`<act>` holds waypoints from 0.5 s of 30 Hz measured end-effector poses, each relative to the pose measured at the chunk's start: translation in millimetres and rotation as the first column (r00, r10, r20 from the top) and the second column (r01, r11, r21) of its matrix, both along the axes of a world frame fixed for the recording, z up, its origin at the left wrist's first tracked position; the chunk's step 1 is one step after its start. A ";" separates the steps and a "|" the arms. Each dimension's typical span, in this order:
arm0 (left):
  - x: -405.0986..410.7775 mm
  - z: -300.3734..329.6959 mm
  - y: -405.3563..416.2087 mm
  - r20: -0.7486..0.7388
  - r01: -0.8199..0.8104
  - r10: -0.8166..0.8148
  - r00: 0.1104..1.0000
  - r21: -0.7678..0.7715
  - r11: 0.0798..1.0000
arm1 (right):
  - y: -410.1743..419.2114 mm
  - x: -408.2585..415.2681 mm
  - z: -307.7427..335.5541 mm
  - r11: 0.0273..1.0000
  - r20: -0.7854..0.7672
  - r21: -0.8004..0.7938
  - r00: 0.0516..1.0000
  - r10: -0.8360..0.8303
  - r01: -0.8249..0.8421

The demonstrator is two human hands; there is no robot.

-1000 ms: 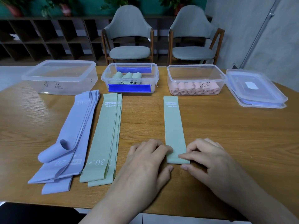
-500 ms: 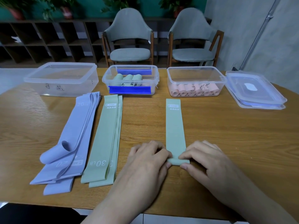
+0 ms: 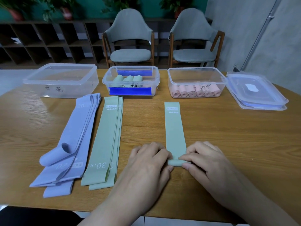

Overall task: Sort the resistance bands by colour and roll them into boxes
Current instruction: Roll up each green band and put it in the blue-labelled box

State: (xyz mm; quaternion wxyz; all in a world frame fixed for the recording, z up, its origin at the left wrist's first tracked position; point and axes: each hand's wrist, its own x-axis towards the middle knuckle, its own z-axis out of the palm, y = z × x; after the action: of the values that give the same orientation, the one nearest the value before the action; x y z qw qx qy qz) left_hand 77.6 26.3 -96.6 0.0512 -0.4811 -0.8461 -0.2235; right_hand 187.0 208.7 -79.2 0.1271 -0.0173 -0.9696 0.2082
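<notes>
Green band [image 3: 174,128]: laid flat at centre frame on the table [image 3: 228,136], its near end rolled into a small coil.
Left hand [image 3: 146,167]: fingers curled on the coil's left end, pinching it.
Right hand [image 3: 206,162]: the coil's right end is pinched (thumb below, fingers above).
Green stack [image 3: 104,142]: left of centre, flat.
Purple stack [image 3: 68,144]: lower left, one band partly rolled.
Middle box [image 3: 131,82]: upper centre, green rolls inside.
Right box [image 3: 196,83]: pink rolls inside.
Left box [image 3: 61,79]: upper left.

Two bare forearms — no sleeves, rings or watch; left hand [image 3: 147,162], right hand [image 3: 206,159].
</notes>
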 end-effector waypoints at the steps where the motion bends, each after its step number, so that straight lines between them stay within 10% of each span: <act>1: -0.2 0.2 0.3 -0.003 -0.001 0.001 1.000 0.001 1.000 | 0.6 -0.2 -0.9 1.000 0.001 -0.004 1.000 -0.006 0.006; 15: 0.7 2.1 -1.1 0.019 -0.006 0.006 1.000 -0.011 1.000 | 1.2 0.9 0.5 1.000 0.017 -0.001 1.000 -0.016 0.016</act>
State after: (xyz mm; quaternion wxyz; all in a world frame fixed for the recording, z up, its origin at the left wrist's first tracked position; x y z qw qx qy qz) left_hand 78.3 25.2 -94.5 0.0414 -0.4769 -0.8491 -0.2233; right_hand 187.9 209.8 -78.8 0.1206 -0.0269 -0.9703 0.2077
